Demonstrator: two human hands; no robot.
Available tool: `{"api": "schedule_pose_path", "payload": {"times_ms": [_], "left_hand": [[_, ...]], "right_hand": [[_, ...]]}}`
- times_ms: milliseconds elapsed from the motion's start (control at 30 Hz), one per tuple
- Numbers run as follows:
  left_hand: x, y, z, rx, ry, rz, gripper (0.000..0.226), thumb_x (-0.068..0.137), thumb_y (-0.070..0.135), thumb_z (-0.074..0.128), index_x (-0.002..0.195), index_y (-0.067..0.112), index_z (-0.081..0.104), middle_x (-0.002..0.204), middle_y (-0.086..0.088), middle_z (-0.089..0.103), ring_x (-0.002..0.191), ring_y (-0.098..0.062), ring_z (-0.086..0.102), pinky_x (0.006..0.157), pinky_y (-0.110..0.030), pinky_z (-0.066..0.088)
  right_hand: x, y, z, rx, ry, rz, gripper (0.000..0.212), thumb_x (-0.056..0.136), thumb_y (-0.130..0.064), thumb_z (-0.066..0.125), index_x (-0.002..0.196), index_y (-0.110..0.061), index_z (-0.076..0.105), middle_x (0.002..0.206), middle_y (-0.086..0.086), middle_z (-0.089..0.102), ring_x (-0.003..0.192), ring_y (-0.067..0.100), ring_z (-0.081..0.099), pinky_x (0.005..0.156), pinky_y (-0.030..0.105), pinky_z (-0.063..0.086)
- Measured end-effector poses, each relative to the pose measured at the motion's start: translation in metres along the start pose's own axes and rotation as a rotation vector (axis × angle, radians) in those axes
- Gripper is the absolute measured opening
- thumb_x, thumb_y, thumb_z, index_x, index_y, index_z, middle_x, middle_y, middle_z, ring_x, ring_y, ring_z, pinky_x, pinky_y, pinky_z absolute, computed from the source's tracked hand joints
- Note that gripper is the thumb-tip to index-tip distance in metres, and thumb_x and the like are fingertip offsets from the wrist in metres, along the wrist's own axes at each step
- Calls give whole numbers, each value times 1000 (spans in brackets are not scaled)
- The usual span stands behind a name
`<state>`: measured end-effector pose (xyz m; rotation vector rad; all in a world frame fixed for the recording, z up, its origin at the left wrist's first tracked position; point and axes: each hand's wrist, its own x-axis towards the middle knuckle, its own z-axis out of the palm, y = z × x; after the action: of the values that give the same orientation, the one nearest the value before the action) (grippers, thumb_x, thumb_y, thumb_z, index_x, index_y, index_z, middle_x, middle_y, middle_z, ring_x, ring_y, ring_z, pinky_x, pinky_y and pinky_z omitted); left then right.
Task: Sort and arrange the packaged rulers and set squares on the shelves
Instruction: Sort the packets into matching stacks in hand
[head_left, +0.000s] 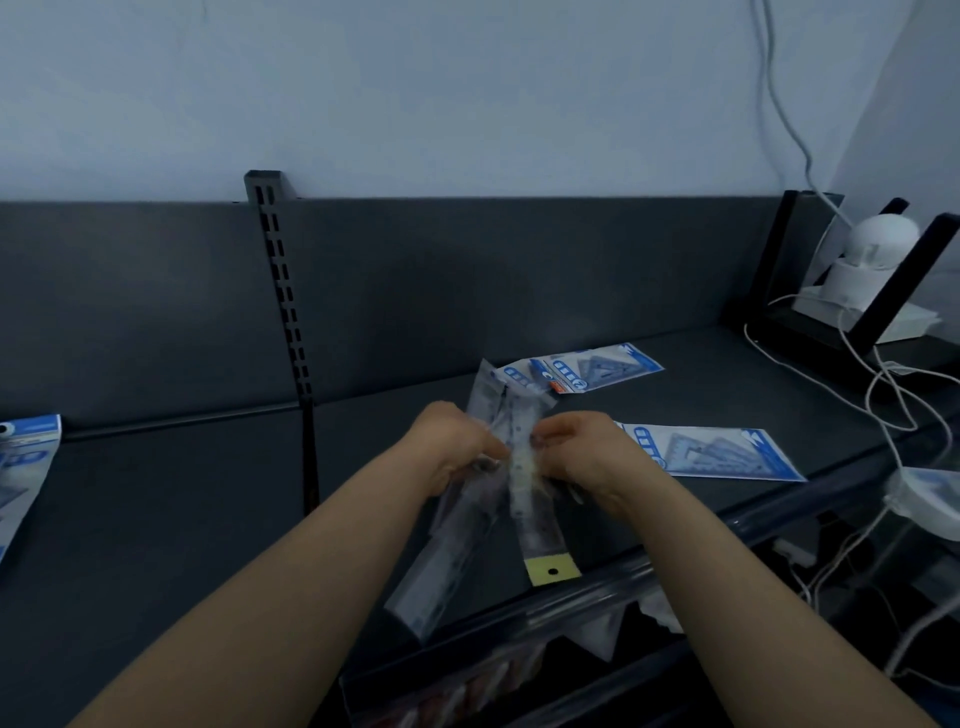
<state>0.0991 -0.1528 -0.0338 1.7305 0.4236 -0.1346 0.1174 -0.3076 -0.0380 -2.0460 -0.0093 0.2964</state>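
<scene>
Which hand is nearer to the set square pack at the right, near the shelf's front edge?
Right. The right hand is just beside the left end of that set square pack; the left hand is farther left, beyond the clear ruler packs both hands grip.

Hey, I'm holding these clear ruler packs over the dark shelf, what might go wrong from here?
The clear plastic ruler packs fan out crossed between your left hand and right hand, so one may slip, perhaps over the front edge of the dark grey shelf. Laid down here, they might cover the blue-and-white set square pack beside your right hand, mixing the sorts.
</scene>
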Motion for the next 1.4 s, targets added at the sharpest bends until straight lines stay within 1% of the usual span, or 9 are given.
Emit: {"api": "schedule_pose_path", "payload": {"times_ms": [133,433,567,767,867,933,1033,1200,1400], "left_hand": [[1,-3,5,-28,-16,5,42,58,-3,83,97,-6,67,87,-24,71,73,-35,71,70,-51,59],[-4,-4,7,-57,18,16,36,69,-9,75,102,2,63,97,-17,69,84,-28,67,70,-34,57],[-4,-3,6,-93,50,74,42,70,-10,74,106,6,60,100,-13,68,88,-26,66,68,-31,56],[-2,1,1,-174,66,134,39,72,-6,75,106,5,60,99,-16,68,83,-26,67,72,-38,59],[-1,8,-15,-77,167,182,41,71,2,79,107,9,60,101,-11,67,90,-26,66,81,-43,58],[-2,11,-30,-46,213,193,39,73,4,79,107,8,60,100,-9,66,86,-22,65,73,-37,57],[-7,11,-56,-79,226,171,36,77,1,76,109,4,59,99,-12,65,79,-21,64,57,-27,51],[-16,2,-69,-118,95,34,30,80,-2,73,108,1,64,99,-19,70,80,-27,68,63,-34,57],[-20,2,-70,-163,43,56,14,85,0,68,97,7,64,97,-17,69,81,-28,67,71,-39,57]], "right_hand": [[-2,-2,3,174,-25,51,36,78,13,63,109,-7,64,92,12,64,83,26,64,84,40,57],[0,-10,10,57,15,7,32,80,9,60,94,-20,60,106,14,67,99,30,65,88,39,54],[0,-15,6,35,-21,-37,43,77,11,62,111,-14,60,105,11,66,99,28,64,89,41,55],[-5,-22,1,72,-70,-159,41,85,16,52,122,0,53,110,12,63,94,20,60,65,16,51],[-4,-22,-5,-173,17,-207,32,86,0,61,114,-15,57,114,0,62,94,13,58,62,12,44],[-6,-19,-9,-459,42,-225,33,81,-15,70,111,-21,59,117,0,61,97,14,58,73,22,46],[-11,-17,-6,-763,-35,-121,55,74,-34,77,122,-16,55,122,4,55,108,22,55,90,37,50],[-9,-23,3,-819,-107,-60,41,73,-29,79,104,-13,57,103,6,62,93,24,62,79,35,53],[1,-23,2,-717,-169,23,28,75,-27,78,88,-10,61,87,6,66,84,23,65,72,34,53]]}}
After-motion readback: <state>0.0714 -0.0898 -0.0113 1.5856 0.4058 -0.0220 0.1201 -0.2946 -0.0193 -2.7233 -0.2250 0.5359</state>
